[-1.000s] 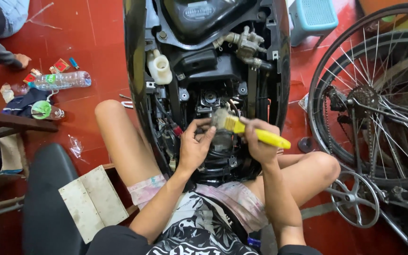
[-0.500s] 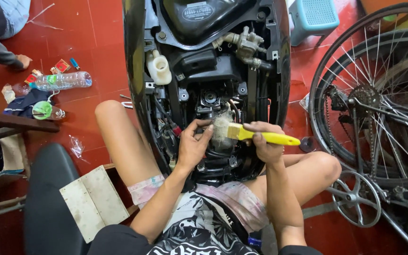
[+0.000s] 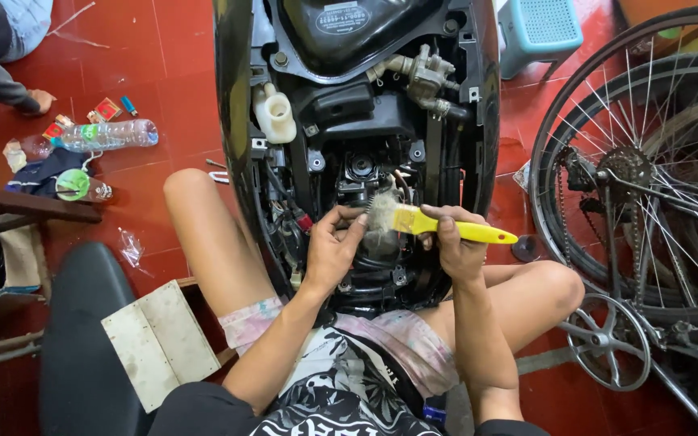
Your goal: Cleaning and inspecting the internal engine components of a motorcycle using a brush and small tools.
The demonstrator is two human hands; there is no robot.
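From the head camera, looking straight down, a person sits on the red tiled floor (image 3: pixel 163 97) with bare knees spread to either side of an opened scooter (image 3: pixel 357 145) whose black body panels frame an exposed engine bay.

The right hand (image 3: pixel 456 246) grips a yellow-handled paintbrush (image 3: pixel 438 226) around the middle of its handle, the fingers curled and pressed together over it, the thumb underneath. The brush lies nearly level, its handle end pointing towards the right edge of the scooter's frame and its pale, dusty bristles resting against the dark engine parts at the centre of the bay.

The left hand (image 3: pixel 334 246) sits just beside the bristles on their left, fingers bent and bunched with the fingertips pushed against a part inside the bay; whether they pinch anything I cannot tell, since the tips are hidden among the black parts.

Above the hands, a white plastic reservoir (image 3: pixel 275 115) stands at the left side of the bay and a metal carburettor (image 3: pixel 423 74) sits towards its upper right.

On the floor to the left lie a clear plastic bottle (image 3: pixel 107 134), small packets and a dark cloth, with another person's hand (image 3: pixel 39 100) near the upper left corner. A bicycle wheel (image 3: pixel 648 161) with chain and sprocket fills the right side, and a pale blue stool (image 3: pixel 539 28) stands near the top edge.
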